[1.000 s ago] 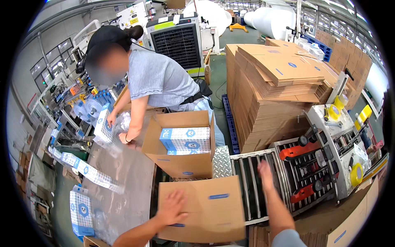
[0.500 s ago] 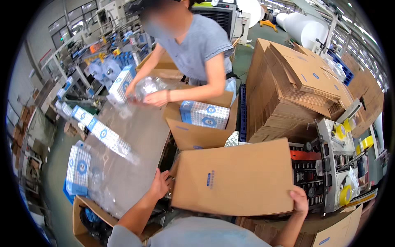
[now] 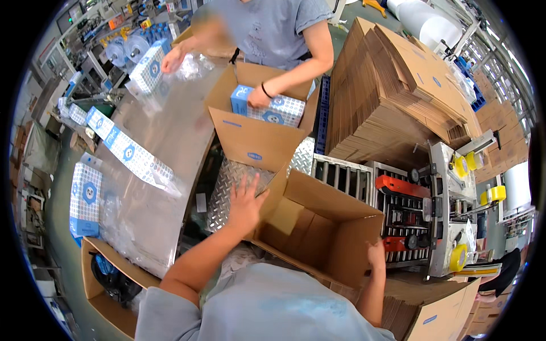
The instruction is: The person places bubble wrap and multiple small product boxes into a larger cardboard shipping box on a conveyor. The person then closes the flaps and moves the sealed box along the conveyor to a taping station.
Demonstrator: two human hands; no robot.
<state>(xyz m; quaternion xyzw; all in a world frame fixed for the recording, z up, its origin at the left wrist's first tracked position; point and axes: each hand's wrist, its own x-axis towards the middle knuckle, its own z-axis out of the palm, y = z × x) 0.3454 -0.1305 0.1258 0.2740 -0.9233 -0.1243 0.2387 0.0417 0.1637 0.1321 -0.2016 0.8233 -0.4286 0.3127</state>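
Observation:
An open cardboard box (image 3: 341, 238) stands in front of me, its mouth up and its bare inner bottom in sight. My left hand (image 3: 245, 204) is spread open at the box's left side, over a diamond-plate metal surface (image 3: 227, 176), with nothing in its grasp. At the opposite side, my right hand (image 3: 375, 256) grips the box's right wall, its fingers partly hidden. Just beyond stands a second open carton (image 3: 256, 142) with a blue-and-white printed pack (image 3: 284, 111) inside. A co-worker's hand (image 3: 260, 98) rests on that pack; their other hand (image 3: 172, 59) is by another printed pack (image 3: 149, 68).
On the left, a metal table (image 3: 165, 131) bears a strip of printed packaging (image 3: 128, 150) and clear plastic film. Flat cardboard stacks (image 3: 375, 113) rise at the right rear. A roller conveyor (image 3: 341, 177) leads to a taping machine (image 3: 449, 193). A carton with black plastic (image 3: 114, 284) sits lower left.
The box in my hands has turned from its closed side facing up to its open mouth facing up. My left hand has spread. The co-worker's one hand has moved into the far carton.

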